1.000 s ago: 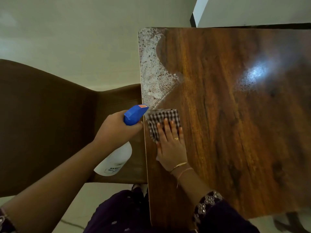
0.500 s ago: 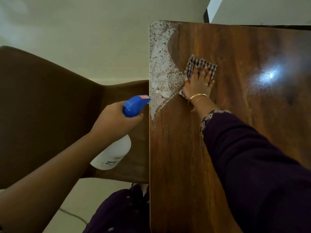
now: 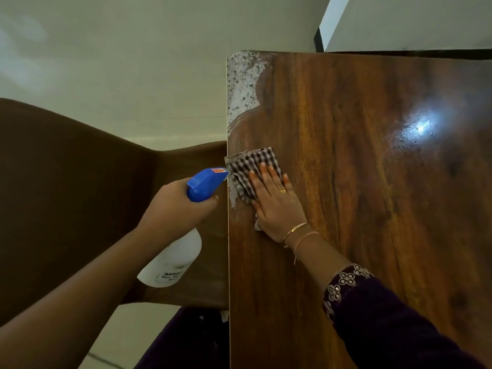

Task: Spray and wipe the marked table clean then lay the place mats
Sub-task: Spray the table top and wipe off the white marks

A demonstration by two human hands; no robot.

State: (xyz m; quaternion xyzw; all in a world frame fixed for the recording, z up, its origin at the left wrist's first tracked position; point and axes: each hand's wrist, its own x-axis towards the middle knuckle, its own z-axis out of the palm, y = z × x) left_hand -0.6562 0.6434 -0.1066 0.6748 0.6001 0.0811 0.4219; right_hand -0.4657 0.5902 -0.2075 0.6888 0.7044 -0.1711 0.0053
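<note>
Table [image 3: 372, 222]: dark wood grain, fills the right half, glossy, with a light glare on the right side.
Chair [image 3: 66, 195]: brown, curved back, pushed up against the table's left edge.
Floor [image 3: 133, 62]: pale, beyond the chair.
Sleeve [image 3: 386, 323]: dark with embroidered cuff, right forearm lying over the table.
Bottle [image 3: 173, 262]: white plastic body, tilted, held off the table over the chair seat. Printed label partly readable. Wall is opaque, so fill level and contents cannot be told.
Left hand [image 3: 175, 206]: wrapped round the bottle neck, firm grasp.
Right hand [image 3: 277, 206]: flat, fingers straight, palm pressing down on the cloth near the table's left edge.
Cloth [image 3: 247, 166]: checked, folded, on the table; front part sticks out past the fingertips, one corner at the table edge.
Residue [image 3: 241, 81]: white speckled patch at the far-left corner, well ahead of the cloth; thin strip also at the edge just beside the cloth.
Spray head [image 3: 205, 182]: blue, nozzle pointing at the table edge, tip just beside the cloth corner.
Bangle [image 3: 294, 229]: gold, on the right wrist.
</note>
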